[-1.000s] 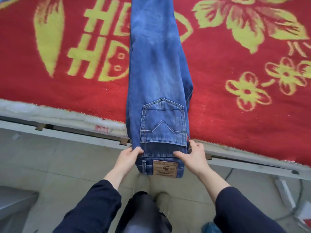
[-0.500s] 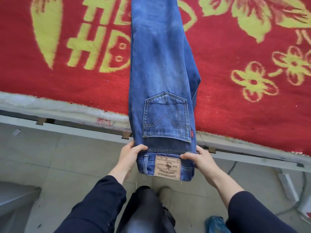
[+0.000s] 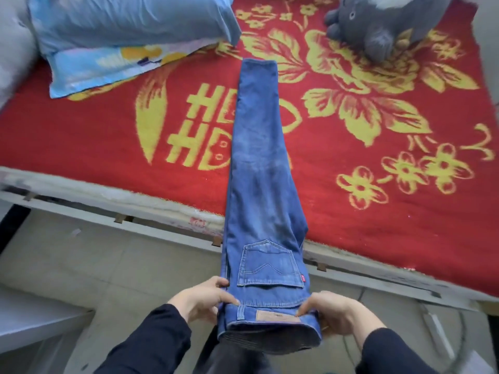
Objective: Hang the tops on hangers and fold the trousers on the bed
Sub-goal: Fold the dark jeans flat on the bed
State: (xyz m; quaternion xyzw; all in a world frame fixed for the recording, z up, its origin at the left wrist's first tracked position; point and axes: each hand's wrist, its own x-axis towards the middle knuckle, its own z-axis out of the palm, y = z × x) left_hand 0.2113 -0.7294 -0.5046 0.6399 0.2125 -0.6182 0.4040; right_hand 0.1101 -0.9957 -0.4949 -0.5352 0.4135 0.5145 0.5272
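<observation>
Head view: looks down over the near edge of the bed [image 3: 162, 230]; both forearms reach in from the bottom in dark sleeves [image 3: 151, 344].
Left hand [image 3: 201, 300]: grips the left end of the waistband [image 3: 270, 326] of the jeans [image 3: 259, 171], with the thumb lying on top of the denim and the other fingers curled underneath.
Right hand [image 3: 337, 311]: grips the right end of the waistband, with the fingertips bent over its top edge just beside the leather patch [image 3: 275, 317].
Hidden: the fingers beneath the cloth cannot be seen on either hand. The print on the leather patch is too blurred to read. The pillow [image 3: 121, 25] and the plush toy [image 3: 378, 25] are cut off by the top of the frame.
Look of the jeans: blue denim, faded paler along the thigh and folded leg on leg into one long narrow strip. The back pocket [image 3: 270, 265] faces up, with a small red tab [image 3: 303, 278] at its right seam. The waist opening gapes toward the camera, dark inside.
Place of the jeans: the hems lie toward the far side of the bed. The legs run straight across the red blanket [image 3: 81, 136] with its yellow flowers. The seat crosses the near edge, and the waist end is held in the air beyond that edge, above the tiled floor [image 3: 108, 265].
Far corners: the pale blue pillow is at the left, the grey plush toy at the right.
</observation>
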